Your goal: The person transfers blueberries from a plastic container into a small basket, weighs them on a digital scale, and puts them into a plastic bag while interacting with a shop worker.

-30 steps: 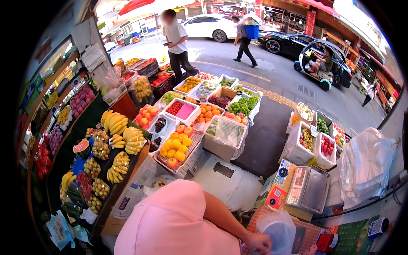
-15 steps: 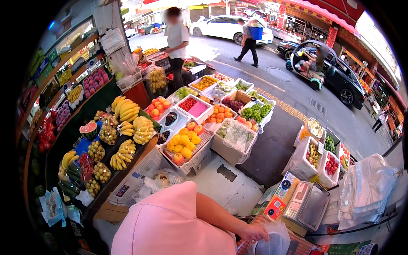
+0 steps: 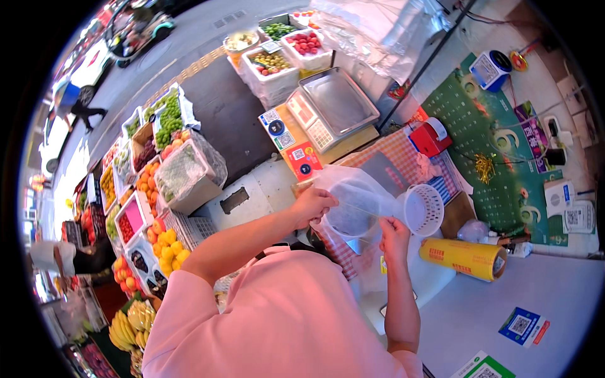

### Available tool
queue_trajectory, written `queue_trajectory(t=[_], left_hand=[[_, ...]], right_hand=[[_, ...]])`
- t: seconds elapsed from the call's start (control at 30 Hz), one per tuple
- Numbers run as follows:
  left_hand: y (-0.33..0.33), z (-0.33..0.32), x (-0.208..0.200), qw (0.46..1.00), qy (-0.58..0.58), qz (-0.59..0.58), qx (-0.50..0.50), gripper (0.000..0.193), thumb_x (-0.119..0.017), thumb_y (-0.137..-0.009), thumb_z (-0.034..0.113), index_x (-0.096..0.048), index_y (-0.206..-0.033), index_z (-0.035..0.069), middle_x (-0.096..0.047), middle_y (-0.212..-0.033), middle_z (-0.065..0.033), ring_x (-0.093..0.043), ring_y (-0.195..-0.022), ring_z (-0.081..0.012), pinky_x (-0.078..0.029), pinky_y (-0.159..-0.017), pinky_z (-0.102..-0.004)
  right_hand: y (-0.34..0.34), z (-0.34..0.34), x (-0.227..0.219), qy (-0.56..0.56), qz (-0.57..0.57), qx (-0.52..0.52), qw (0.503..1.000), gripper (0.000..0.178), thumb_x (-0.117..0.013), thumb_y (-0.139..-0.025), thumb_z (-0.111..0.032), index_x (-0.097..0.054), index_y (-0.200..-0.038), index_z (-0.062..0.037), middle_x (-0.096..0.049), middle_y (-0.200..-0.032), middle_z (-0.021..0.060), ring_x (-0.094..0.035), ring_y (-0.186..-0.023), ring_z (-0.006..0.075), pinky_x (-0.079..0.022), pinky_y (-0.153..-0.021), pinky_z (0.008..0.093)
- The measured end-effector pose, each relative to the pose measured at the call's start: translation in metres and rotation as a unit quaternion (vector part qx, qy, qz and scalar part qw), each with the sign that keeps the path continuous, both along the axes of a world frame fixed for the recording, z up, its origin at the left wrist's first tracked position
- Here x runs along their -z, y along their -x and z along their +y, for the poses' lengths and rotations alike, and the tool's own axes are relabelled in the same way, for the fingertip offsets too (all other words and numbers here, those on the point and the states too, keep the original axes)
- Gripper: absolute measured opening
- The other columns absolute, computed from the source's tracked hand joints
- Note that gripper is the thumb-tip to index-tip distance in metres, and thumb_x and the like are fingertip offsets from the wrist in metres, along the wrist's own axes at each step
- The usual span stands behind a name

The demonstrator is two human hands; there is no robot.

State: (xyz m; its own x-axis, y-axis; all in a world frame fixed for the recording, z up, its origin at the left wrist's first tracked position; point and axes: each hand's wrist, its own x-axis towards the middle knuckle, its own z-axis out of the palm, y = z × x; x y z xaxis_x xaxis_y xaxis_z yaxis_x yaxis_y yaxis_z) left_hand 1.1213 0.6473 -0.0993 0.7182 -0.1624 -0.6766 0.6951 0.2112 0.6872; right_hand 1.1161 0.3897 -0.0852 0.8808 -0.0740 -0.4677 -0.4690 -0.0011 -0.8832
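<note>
Left hand (image 3: 317,205): curls inward with fingertips together, pinching the left part of the near edge of a clear plastic bag (image 3: 360,200).
Right hand (image 3: 394,234): pinches the same edge farther right, between thumb and fingers.
Clear plastic bag: hangs loosely between both hands, beyond the pink shirt (image 3: 287,315) and above a red-checked cloth (image 3: 372,153); shows something round through the film, too hazy to name.
White basket (image 3: 435,205): stands just right of the bag, with holes through the wall; touching or apart, cannot tell.
Yellow roll (image 3: 463,257): lies on its side, right of the right hand and nearer than the basket.
Scale (image 3: 340,101): sits far of the bag, metal pan on the right, keypad on the near left.
Red box (image 3: 430,137): rests right of the scale, beside a green printed sheet (image 3: 498,211).
Blue code card (image 3: 524,327): lies flat on the pale tabletop (image 3: 454,327), near right.
Fruit: fills crates at left, with orange fruit (image 3: 149,189) beyond yellow fruit (image 3: 167,252); shows red fruit (image 3: 305,44) far, beyond the scale.
</note>
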Motion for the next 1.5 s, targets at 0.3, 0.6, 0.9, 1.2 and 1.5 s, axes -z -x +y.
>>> queue_trajectory(t=[0.3,0.6,0.9,1.2,1.5], left_hand=[[-0.111,-0.003,0.049,0.994,-0.091,0.049,0.038,0.013,-0.072,-0.081,0.013,-0.062,-0.079,0.004,-0.047,-0.060,-0.0021,-0.037,-0.045,-0.0112,-0.027,-0.040,-0.0277],[-0.136,-0.010,0.094,0.972,-0.145,0.171,0.068,0.028,-0.076,-0.078,0.014,-0.054,-0.063,0.005,-0.043,-0.055,-0.0027,-0.037,-0.044,-0.0126,-0.027,-0.038,-0.0296],[-0.065,0.015,0.045,0.982,-0.032,0.185,0.026,0.022,-0.062,-0.093,0.027,-0.059,-0.108,0.012,-0.042,-0.060,0.0011,-0.037,-0.049,-0.0080,-0.027,-0.043,-0.0241],[0.000,0.021,0.076,0.994,-0.013,-0.049,0.100,0.063,-0.054,-0.099,0.024,-0.021,-0.152,0.014,-0.049,-0.071,-0.0021,-0.048,-0.061,-0.0101,-0.042,-0.056,-0.0258],[0.017,0.010,0.097,0.994,-0.028,-0.104,0.030,0.066,-0.058,-0.097,0.020,-0.022,-0.151,0.011,-0.055,-0.083,-0.0052,-0.055,-0.070,-0.0129,-0.048,-0.061,-0.0276]], right_hand=[[-0.082,0.014,0.040,0.043,0.109,0.034,0.993,0.010,-0.067,-0.085,-0.014,-0.061,-0.083,-0.0069,-0.041,-0.057,-0.0058,-0.031,-0.041,0.0056,-0.023,-0.037,0.0233],[-0.105,-0.008,0.097,-0.063,0.274,0.020,0.960,0.006,-0.064,-0.085,-0.014,-0.060,-0.083,-0.0103,-0.037,-0.052,-0.0057,-0.027,-0.038,0.0056,-0.019,-0.036,0.0256],[-0.038,-0.008,0.056,-0.178,0.250,0.132,0.943,0.017,-0.064,-0.091,-0.025,-0.055,-0.087,-0.0113,-0.041,-0.061,-0.0041,-0.031,-0.043,0.0060,-0.024,-0.039,0.0232],[0.015,0.012,0.097,-0.240,0.147,0.186,0.941,0.024,-0.062,-0.095,-0.032,-0.053,-0.087,-0.0107,-0.044,-0.065,-0.0036,-0.039,-0.048,0.0064,-0.030,-0.040,0.0236],[0.018,0.016,0.103,-0.233,0.116,0.183,0.948,0.025,-0.057,-0.096,-0.034,-0.057,-0.092,-0.0085,-0.056,-0.074,-0.0022,-0.050,-0.059,0.0070,-0.040,-0.048,0.0237]])
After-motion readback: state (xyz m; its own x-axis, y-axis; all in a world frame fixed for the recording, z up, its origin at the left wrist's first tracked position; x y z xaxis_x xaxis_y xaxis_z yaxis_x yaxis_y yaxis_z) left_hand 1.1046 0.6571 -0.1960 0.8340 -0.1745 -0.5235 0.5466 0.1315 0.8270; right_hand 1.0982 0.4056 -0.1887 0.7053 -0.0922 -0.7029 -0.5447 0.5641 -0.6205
